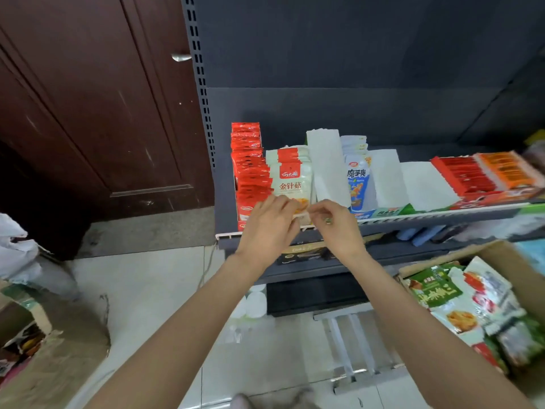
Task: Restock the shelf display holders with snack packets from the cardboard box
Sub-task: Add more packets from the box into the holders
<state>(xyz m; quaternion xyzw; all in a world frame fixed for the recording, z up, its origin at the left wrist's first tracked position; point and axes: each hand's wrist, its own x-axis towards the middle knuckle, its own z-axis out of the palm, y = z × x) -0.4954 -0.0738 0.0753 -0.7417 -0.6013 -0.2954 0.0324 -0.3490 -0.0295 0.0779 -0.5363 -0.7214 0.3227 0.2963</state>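
Note:
A row of white-and-red snack packets (290,175) stands in a display holder on the grey shelf (442,215). My left hand (271,228) and my right hand (336,225) meet at the holder's front, fingers curled round its pale front edge (300,215) below the foremost packet. A red packet row (250,172) stands to the left, blue-and-white packets (356,178) to the right. The cardboard box (483,308) at lower right holds several green and white packets.
White empty holders (327,163) (424,184) stand between the rows; red and orange packets (483,172) lie at the shelf's right. A brown door (88,113) is left, another carton (44,349) at lower left, a metal stool (354,349) on the tiled floor.

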